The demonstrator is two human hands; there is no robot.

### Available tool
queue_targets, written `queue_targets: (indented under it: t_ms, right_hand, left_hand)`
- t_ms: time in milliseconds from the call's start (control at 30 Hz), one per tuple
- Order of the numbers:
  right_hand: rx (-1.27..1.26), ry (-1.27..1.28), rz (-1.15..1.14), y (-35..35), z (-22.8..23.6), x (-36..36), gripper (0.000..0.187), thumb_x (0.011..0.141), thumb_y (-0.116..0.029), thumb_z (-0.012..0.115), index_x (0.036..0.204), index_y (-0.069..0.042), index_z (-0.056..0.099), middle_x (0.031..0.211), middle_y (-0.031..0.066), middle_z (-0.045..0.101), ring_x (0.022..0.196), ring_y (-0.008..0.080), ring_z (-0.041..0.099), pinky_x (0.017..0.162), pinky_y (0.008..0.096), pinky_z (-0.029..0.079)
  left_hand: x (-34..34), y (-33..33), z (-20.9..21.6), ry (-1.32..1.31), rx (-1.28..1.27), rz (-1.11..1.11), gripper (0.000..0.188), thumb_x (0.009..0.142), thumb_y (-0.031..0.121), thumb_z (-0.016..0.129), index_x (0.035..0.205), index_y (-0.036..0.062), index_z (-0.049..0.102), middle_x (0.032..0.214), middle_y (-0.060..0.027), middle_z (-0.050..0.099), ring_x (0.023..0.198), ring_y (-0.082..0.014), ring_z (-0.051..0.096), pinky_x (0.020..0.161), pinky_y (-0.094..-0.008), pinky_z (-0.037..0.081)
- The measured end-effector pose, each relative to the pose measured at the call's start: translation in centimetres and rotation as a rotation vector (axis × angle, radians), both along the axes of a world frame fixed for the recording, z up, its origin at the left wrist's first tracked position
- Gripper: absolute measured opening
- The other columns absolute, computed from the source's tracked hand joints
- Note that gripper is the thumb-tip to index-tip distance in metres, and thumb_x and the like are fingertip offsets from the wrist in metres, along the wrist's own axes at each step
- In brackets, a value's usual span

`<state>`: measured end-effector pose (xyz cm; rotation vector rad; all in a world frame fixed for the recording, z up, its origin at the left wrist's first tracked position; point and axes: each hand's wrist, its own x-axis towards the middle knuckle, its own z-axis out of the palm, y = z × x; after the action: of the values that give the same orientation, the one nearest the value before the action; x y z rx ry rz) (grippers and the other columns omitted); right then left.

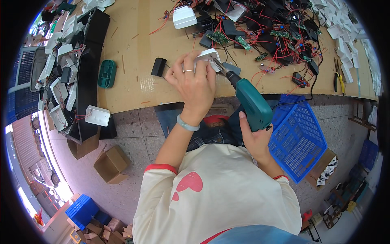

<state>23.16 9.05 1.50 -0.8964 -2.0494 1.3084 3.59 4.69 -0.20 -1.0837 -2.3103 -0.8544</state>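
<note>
Head view, upper centre: the left hand [195,79] pinches the white casing [206,54], while the right hand [257,140] grasps the green power tool [253,102] slanting up-left to it.

- big blue plastic basket [300,143], just past the worktop [132,87]'s front edge
- open cardboard box [119,159] sitting on the speckled floor [113,193]
- another blue crate [82,209], lower left, beside a messy cardboard heap [109,229]
- vehicle [44,173] parked outside, far left
</note>
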Motion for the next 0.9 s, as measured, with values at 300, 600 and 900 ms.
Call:
queue_targets:
  t_ms: [300,600,900]
  right_hand:
    - [0.03,0.013,-0.007,0.1,0.1,-0.1,0.025,0.091,-0.005,0.072,0.112,0.001,0.059,0.086,0.0099,0.068,0.071,0.0133,0.062,0.068,0.0271,0.051]
    - [0.044,-0.01,0.007,-0.4,2.3,-0.8,0.018,0.093,-0.009,0.072,0.107,0.0,0.066,0.083,0.0073,0.068,0.072,0.0123,0.062,0.069,0.0275,0.05]
    - [-0.051,-0.117,-0.121,-0.9,3.2,1.6,0.023,0.098,-0.01,0.064,0.117,0.005,0.064,0.067,0.0023,0.058,0.059,0.0101,0.054,0.058,0.027,0.044]
  left_hand:
    - [0.1,0.3,-0.4,-0.003,0.0,-0.005,0.011,0.077,0.01,0.072,0.085,0.0076,0.065,0.12,-0.0042,0.063,0.115,-0.0289,0.054,0.095,-0.0483,0.032]
    - [-1.0,-1.2,1.1,-0.027,-0.042,0.033,0.013,0.079,0.012,0.071,0.089,0.0053,0.067,0.12,-0.0114,0.062,0.113,-0.0329,0.054,0.094,-0.0519,0.034]
    - [0.6,-0.7,0.2,-0.073,0.11,-0.016,0.016,0.078,0.009,0.072,0.092,0.004,0.064,0.119,-0.0105,0.063,0.116,-0.0316,0.055,0.095,-0.0501,0.036]
